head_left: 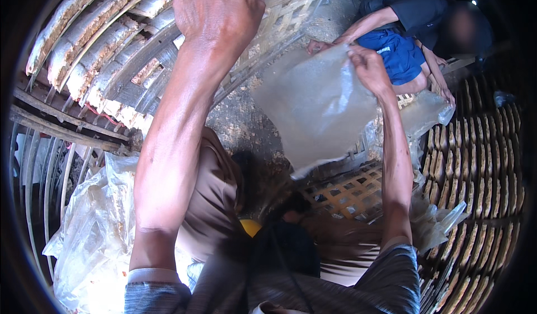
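Observation:
My right hand [370, 68] pinches the top edge of a cloudy, see-through plastic sheet [316, 104], which hangs down in front of me. At the upper edge of the view, my left hand [221, 12] is closed with its back toward me. Its fingertips are hidden, so I cannot tell what it grips; a woven bamboo tray [291, 9] lies just beyond it. Below the sheet sits another woven bamboo lattice tray [352, 193], near my knees.
A person in blue shorts [394, 54] sits at the upper right, one hand [319, 46] close to the sheet. Crusted, pale slabs [84, 42] stack at upper left. Rows of thin slabs [470, 185] fill the right. Crumpled clear plastic [92, 219] lies at my left.

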A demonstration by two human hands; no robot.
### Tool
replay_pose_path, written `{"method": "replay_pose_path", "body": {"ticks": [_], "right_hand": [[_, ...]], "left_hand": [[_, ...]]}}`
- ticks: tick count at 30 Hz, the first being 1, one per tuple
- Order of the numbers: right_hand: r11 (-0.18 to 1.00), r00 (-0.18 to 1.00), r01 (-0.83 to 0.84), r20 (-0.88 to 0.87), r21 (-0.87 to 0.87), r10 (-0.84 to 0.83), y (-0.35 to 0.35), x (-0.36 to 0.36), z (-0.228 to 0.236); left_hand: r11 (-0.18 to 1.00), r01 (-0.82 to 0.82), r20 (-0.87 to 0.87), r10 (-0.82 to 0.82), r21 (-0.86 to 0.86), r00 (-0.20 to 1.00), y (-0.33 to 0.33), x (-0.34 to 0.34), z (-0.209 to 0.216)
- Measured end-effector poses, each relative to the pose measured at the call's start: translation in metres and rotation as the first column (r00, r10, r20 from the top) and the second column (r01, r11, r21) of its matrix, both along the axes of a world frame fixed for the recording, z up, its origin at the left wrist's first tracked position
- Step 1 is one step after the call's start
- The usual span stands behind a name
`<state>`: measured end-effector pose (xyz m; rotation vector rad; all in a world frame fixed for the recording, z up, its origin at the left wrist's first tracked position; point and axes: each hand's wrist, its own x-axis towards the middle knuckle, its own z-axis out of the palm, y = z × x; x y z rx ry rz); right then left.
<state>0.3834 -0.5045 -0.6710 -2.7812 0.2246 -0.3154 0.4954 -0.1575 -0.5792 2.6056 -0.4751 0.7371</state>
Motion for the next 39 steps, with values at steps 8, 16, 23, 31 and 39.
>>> {"method": "replay_pose_path", "body": {"ticks": [8,16,23,31,39], "right_hand": [[0.989,0.991,0.112,-0.091,0.100,-0.103,-0.147,-0.036,-0.093],[0.765,0.929,0.369,-0.203,0.527,-0.309,-0.305,-0.186,-0.298],[0.649,0.910,0.306,-0.015,0.696,-0.413,-0.332,-0.282,-0.395],[0.638,0.592,0.759,-0.268,-0.131,-0.760,-0.224,-0.237,-0.360],[0.529,0.494,0.789,-0.188,-0.312,-0.849,-0.172,-0.204,-0.322]], "left_hand": [[0.999,0.024,0.093,-0.026,0.030,0.995,-0.002,-0.017,0.000],[0.981,0.105,0.055,-0.115,0.164,0.992,-0.007,-0.004,-0.005],[0.971,0.095,-0.034,-0.090,0.221,0.995,-0.021,-0.004,-0.010],[0.950,0.189,0.011,-0.198,0.250,0.980,-0.054,-0.032,-0.010],[0.925,0.321,-0.155,-0.293,0.205,0.943,-0.063,-0.027,-0.012]]}}
